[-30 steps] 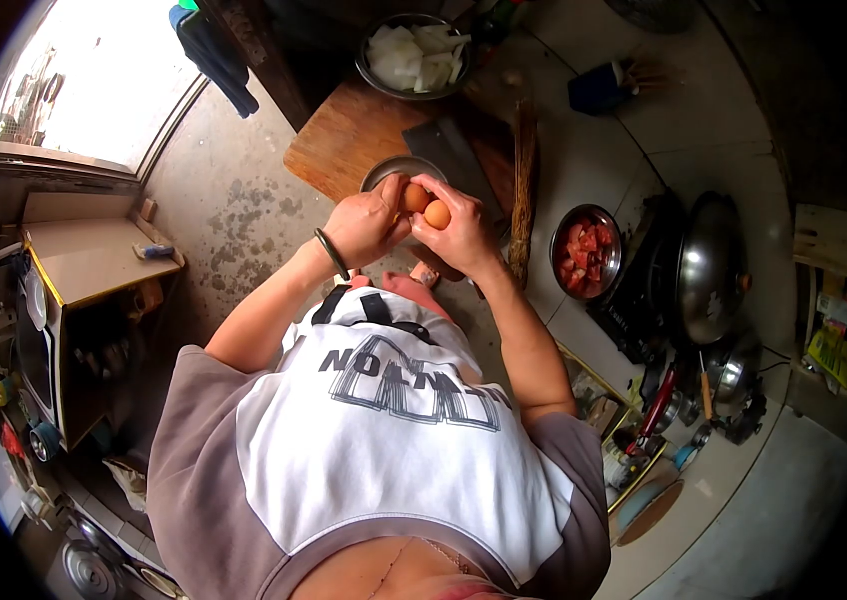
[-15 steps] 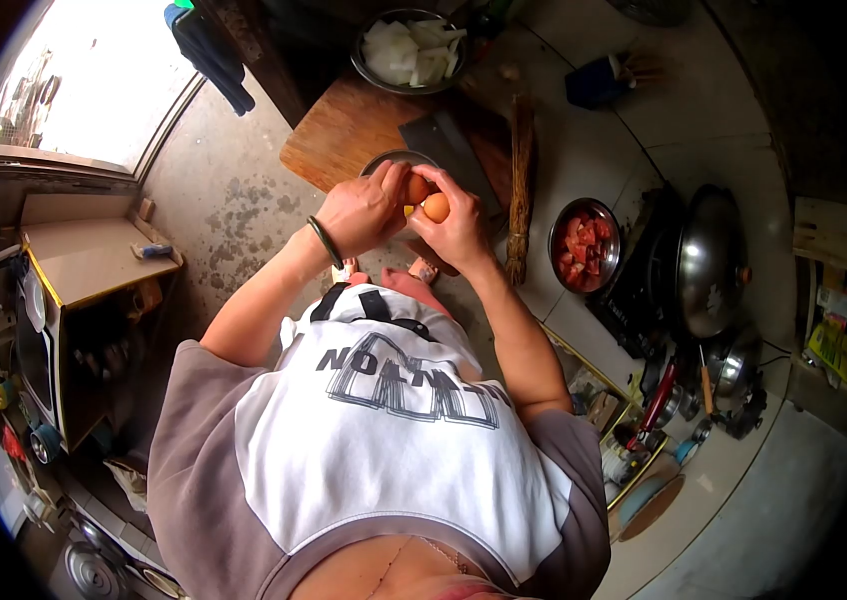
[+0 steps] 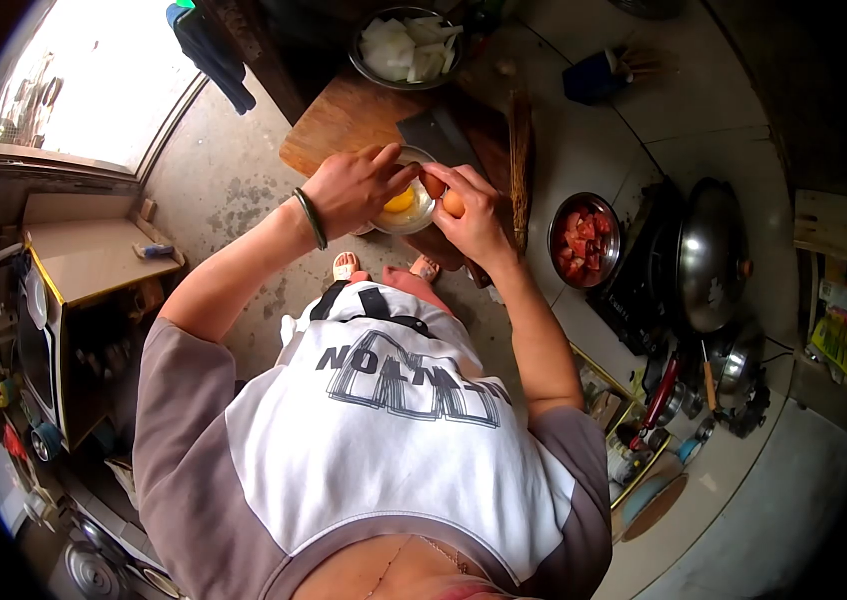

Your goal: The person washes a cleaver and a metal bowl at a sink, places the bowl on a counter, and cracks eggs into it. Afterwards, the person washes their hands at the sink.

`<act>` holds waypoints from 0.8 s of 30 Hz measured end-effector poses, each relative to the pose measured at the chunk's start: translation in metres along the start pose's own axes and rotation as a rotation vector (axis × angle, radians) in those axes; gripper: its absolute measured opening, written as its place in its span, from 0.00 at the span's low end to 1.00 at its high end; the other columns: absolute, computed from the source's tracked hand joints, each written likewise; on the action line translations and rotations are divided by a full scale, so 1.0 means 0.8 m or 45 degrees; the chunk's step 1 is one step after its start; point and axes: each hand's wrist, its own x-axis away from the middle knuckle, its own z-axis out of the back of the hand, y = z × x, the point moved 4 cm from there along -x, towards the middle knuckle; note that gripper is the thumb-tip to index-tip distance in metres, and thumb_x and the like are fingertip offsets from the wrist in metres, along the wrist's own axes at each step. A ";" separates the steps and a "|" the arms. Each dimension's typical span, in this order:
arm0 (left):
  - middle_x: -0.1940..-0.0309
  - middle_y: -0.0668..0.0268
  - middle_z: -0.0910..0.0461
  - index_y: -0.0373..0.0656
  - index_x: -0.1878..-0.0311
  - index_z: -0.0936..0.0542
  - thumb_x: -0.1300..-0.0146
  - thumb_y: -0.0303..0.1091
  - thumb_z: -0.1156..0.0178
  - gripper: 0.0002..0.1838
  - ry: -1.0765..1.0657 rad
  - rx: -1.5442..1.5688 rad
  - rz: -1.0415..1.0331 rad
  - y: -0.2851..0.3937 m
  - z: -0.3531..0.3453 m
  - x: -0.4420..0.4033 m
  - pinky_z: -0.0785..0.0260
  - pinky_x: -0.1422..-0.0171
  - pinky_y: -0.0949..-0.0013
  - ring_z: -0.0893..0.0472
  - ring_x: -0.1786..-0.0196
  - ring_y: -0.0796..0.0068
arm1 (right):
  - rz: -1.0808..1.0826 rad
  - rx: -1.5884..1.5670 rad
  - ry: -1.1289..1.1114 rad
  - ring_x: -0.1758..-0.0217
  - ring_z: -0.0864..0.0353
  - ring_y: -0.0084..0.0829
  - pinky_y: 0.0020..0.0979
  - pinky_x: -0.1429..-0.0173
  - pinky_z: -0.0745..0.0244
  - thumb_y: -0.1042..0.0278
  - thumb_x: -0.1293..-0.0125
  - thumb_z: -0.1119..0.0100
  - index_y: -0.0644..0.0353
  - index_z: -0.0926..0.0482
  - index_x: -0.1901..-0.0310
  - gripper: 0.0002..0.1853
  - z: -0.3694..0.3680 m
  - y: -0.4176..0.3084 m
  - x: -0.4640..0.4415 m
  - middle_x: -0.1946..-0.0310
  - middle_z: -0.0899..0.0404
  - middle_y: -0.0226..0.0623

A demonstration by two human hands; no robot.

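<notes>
My left hand (image 3: 349,192), with a bracelet at its wrist, hovers over the left rim of a glass-like bowl (image 3: 422,222). Its fingers are apart and reach toward a dark brown eggshell piece (image 3: 432,184); whether the tips touch it I cannot tell. Closed around that piece and a lighter rounded egg piece (image 3: 455,203) is my right hand (image 3: 476,222), at the bowl's right side. The two pieces look like shell halves. A yellow yolk (image 3: 401,201) lies in the bowl, partly hidden by my left hand.
A wooden board (image 3: 329,130) with a cleaver (image 3: 439,135) lies beyond the bowl. Farther back is a bowl of white slices (image 3: 409,50). To the right are a bowl of red chunks (image 3: 584,242), a stove (image 3: 624,310) and a lidded wok (image 3: 712,255).
My hands have moved apart, the left going left and the right going right with the shell pieces. The yolk now shows in the bowl.
</notes>
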 end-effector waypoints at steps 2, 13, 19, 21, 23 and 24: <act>0.53 0.62 0.27 0.47 0.39 0.28 0.45 0.31 0.40 0.27 0.026 -0.017 -0.049 -0.002 0.011 -0.005 0.24 0.57 0.67 0.21 0.53 0.66 | 0.002 0.056 -0.027 0.58 0.17 0.40 0.34 0.54 0.21 0.80 0.50 0.37 0.54 0.20 0.48 0.25 0.012 -0.011 -0.005 0.60 0.20 0.38; 0.53 0.61 0.26 0.47 0.38 0.27 0.52 0.31 0.34 0.33 0.017 -0.122 -0.179 -0.002 0.095 -0.032 0.24 0.54 0.68 0.21 0.51 0.65 | 0.102 -0.075 -0.016 0.57 0.18 0.39 0.32 0.52 0.22 0.83 0.51 0.37 0.57 0.21 0.46 0.26 0.060 -0.056 -0.027 0.58 0.22 0.40; 0.50 0.60 0.26 0.47 0.38 0.26 0.49 0.32 0.35 0.31 -0.012 -0.135 -0.184 0.003 0.101 -0.035 0.24 0.56 0.68 0.20 0.54 0.66 | 0.120 -0.094 0.002 0.56 0.19 0.38 0.32 0.51 0.23 0.83 0.51 0.37 0.58 0.20 0.47 0.26 0.063 -0.054 -0.026 0.58 0.22 0.39; 0.44 0.57 0.25 0.48 0.40 0.25 0.42 0.32 0.42 0.23 -0.037 -0.141 -0.170 0.005 0.101 -0.035 0.25 0.59 0.69 0.17 0.59 0.69 | 0.142 -0.054 0.020 0.54 0.20 0.38 0.32 0.50 0.23 0.83 0.51 0.37 0.58 0.20 0.47 0.25 0.063 -0.052 -0.026 0.58 0.22 0.40; 0.50 0.60 0.25 0.47 0.37 0.28 0.48 0.31 0.36 0.31 -0.160 -0.013 -0.038 0.002 0.094 -0.034 0.24 0.56 0.65 0.19 0.56 0.64 | 0.067 -0.073 0.016 0.54 0.20 0.37 0.32 0.50 0.23 0.82 0.51 0.37 0.59 0.20 0.47 0.25 0.057 -0.044 -0.021 0.59 0.22 0.40; 0.53 0.62 0.25 0.47 0.35 0.29 0.51 0.30 0.32 0.35 -0.222 0.049 0.026 0.000 0.089 -0.032 0.24 0.54 0.64 0.19 0.54 0.62 | 0.029 -0.083 0.015 0.53 0.20 0.37 0.32 0.50 0.24 0.82 0.50 0.36 0.59 0.21 0.47 0.24 0.052 -0.038 -0.018 0.59 0.22 0.40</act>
